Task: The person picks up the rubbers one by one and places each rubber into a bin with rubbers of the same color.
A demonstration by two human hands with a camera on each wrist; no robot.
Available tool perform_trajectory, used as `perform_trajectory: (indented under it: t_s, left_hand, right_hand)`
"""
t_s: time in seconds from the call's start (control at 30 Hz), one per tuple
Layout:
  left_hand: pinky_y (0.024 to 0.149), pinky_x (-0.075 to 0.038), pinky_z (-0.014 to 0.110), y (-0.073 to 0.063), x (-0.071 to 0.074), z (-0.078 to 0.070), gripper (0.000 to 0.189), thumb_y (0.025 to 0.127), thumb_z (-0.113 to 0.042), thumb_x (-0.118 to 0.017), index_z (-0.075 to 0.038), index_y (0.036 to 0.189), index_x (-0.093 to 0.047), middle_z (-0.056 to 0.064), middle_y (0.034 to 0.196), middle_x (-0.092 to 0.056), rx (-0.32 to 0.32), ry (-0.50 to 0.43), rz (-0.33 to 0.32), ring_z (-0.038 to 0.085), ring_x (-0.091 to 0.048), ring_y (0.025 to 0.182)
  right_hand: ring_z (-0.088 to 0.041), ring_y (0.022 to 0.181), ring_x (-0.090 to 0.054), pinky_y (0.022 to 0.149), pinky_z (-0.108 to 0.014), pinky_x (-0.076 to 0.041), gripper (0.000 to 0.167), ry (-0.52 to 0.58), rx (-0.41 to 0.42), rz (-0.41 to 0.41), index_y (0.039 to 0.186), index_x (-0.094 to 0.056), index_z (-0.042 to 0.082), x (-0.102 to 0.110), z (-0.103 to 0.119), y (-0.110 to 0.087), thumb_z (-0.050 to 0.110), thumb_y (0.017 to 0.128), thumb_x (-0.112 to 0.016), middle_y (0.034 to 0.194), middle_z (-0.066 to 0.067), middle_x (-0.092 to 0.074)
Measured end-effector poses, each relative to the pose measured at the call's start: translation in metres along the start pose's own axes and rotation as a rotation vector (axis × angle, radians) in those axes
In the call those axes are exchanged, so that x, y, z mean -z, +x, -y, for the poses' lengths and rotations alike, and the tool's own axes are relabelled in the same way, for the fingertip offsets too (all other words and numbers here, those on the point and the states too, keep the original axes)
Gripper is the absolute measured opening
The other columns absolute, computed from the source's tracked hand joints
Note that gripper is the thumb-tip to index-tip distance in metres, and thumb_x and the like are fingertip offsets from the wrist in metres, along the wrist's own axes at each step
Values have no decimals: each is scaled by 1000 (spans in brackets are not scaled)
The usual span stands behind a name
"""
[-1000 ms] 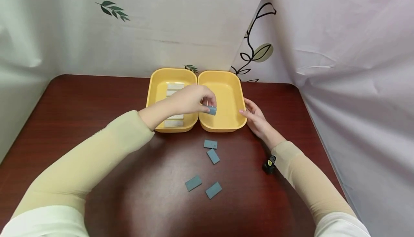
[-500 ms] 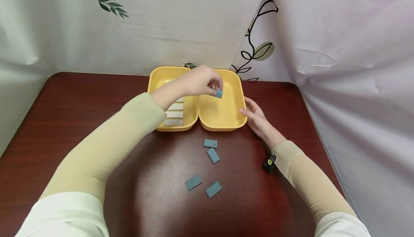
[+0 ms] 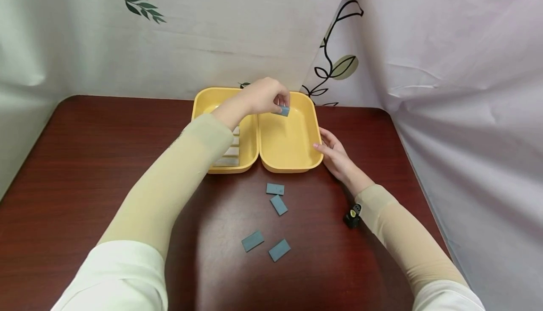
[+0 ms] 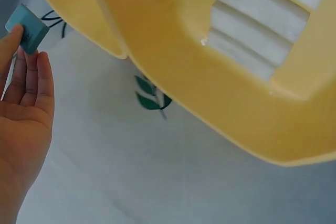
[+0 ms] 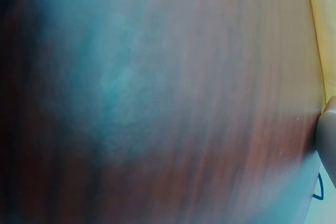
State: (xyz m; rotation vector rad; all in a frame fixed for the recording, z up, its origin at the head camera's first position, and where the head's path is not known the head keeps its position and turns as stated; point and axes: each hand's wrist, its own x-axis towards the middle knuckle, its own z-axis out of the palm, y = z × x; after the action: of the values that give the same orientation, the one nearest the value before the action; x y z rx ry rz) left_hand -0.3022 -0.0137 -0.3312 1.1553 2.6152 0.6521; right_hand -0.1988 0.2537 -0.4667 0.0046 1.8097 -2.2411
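Over the right-hand yellow tray (image 3: 290, 148), near its far rim with wider room toward the near one, the left hand (image 3: 265, 96) pinches a block (image 3: 283, 111): blue-grey, rectangular, dark-marked. The right hand (image 3: 336, 156) grips the tray's outer side.

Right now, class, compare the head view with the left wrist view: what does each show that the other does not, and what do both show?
Only the head view: the right hand at the outer side of a yellow tray, and four loose blue-grey blocks on the table.

Only the left wrist view: the palm side of the left hand.

Both: the left hand pinching a blue-grey block, parts of both yellow trays, and white blocks lying in one.
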Motion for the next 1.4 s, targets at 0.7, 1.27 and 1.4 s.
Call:
perform_trajectory:
  t_s: [0.7, 1.27, 1.4]
  left_hand:
    - [101, -52, 39, 29, -32, 34, 10, 98, -5, -73, -5, 108, -76, 13, 111, -74, 118, -41, -39, 26, -65, 106]
    - [104, -53, 41, 35, -54, 38, 11, 101, -9, -72, -10, 111, -76, 8, 116, -76, 126, 31, -52, 25, -68, 111]
    - [103, -53, 41, 36, -58, 38, 11, 101, -12, -73, -11, 111, -78, 7, 116, -76, 122, 45, -55, 25, -69, 111]
  right_hand:
    - [-12, 129, -55, 97, -19, -54, 65, 22, -4, -9, 162, -31, 2, -1, 0, -1, -7, 101, -50, 145, -2, -52]
    - [-8, 124, -58, 97, -18, -54, 67, -4, 6, -5, 164, -27, -1, 0, -2, 0, -6, 101, -50, 146, -3, -50]
    - [-9, 126, -57, 97, -17, -54, 67, -11, 5, -7, 164, -26, -1, 1, -1, 0, -6, 101, -49, 151, -6, -48]
